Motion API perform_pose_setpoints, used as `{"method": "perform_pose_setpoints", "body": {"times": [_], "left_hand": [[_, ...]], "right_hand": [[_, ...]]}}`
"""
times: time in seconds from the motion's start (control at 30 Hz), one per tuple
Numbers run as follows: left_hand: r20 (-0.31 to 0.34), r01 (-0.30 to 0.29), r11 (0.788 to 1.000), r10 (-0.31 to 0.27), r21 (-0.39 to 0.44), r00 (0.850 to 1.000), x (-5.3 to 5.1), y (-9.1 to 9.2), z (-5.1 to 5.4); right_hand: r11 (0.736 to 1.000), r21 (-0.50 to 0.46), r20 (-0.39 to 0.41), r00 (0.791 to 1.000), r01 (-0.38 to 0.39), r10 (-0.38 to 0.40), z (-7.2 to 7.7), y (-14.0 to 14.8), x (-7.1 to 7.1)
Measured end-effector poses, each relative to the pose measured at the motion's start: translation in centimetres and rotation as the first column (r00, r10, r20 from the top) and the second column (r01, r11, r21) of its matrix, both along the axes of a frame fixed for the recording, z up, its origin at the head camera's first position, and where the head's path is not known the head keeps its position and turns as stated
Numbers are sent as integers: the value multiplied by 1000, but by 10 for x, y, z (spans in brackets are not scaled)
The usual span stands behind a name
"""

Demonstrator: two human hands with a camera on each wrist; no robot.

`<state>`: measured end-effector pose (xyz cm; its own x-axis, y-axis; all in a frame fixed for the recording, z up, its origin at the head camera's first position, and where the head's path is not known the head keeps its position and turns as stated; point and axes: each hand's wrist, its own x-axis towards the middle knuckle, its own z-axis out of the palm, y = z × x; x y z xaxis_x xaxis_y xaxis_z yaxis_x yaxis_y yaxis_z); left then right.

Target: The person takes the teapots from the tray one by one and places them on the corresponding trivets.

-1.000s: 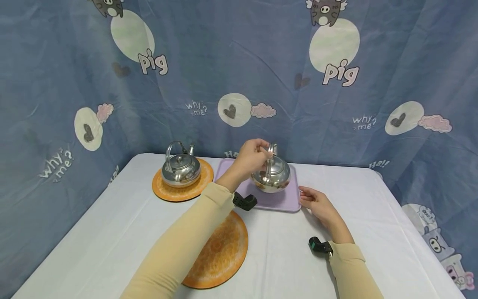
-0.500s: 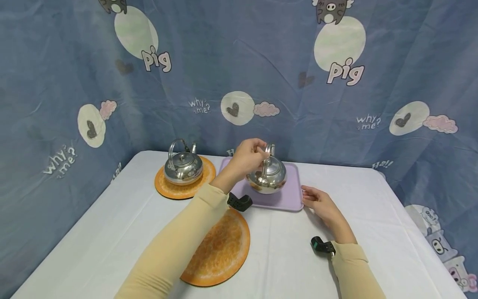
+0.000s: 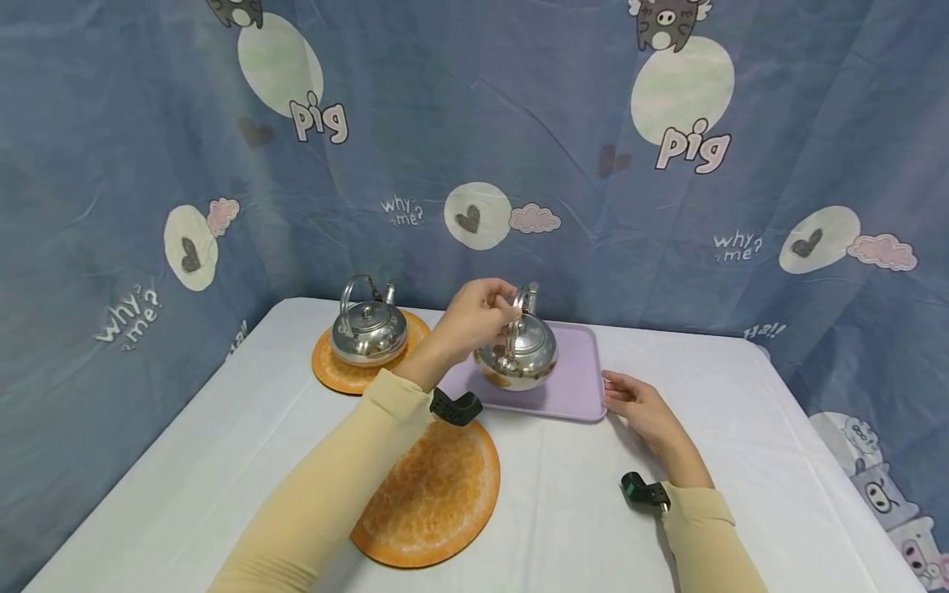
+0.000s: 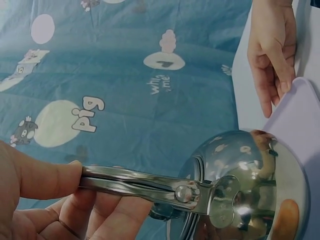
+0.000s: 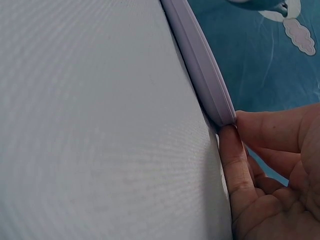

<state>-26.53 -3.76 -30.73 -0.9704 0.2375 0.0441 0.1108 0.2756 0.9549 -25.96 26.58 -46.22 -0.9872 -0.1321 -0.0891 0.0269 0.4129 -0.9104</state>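
Note:
My left hand (image 3: 480,311) grips the arched handle (image 4: 145,187) of a shiny steel kettle (image 3: 522,350), thumb on one side and fingers on the other. The kettle is over the lilac tray (image 3: 574,375); whether its base touches the tray I cannot tell. At the tray's right edge, my right hand (image 3: 641,405) pinches the rim between thumb and finger, as the right wrist view shows (image 5: 270,165). Behind my left forearm, a second steel kettle (image 3: 369,333) stands on a round orange mat (image 3: 326,366) at the back left.
Another round orange mat (image 3: 437,502) lies nearer on the white tablecloth (image 3: 571,511), partly hidden by my left sleeve (image 3: 326,486). A blue printed curtain (image 3: 415,148) hangs behind the table and along its sides.
The kettle in my left hand has moved left across the tray, and the left forearm with it. My right hand stays at the tray's edge. The view has shifted slightly.

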Motion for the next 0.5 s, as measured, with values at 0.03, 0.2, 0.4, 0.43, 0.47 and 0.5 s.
{"method": "perform_pose_setpoints", "body": {"times": [0.03,0.2,0.4,0.43,0.47,0.5], "left_hand": [[3,2,1000,-2,0,1000,1,-2,0],[3,19,1000,-19,2,1000,5,-12,-1],[-4,38,999,-38,3,999,14,-26,2],[-6,38,999,-38,1,999,16,-29,2],[-6,38,999,-38,0,999,16,-31,3],[-8,37,999,-37,-2,999,18,-34,4]], "right_hand": [[1000,1,0,1000,-1,1,0,0,0],[1000,0,2,1000,8,-8,0,0,0],[1000,-1,4,1000,19,-19,-3,0,-2],[1000,-2,6,1000,21,-21,-3,-1,-2],[1000,-4,7,1000,22,-22,-3,-1,-2],[1000,-2,8,1000,22,-22,-3,-1,-2]]}}
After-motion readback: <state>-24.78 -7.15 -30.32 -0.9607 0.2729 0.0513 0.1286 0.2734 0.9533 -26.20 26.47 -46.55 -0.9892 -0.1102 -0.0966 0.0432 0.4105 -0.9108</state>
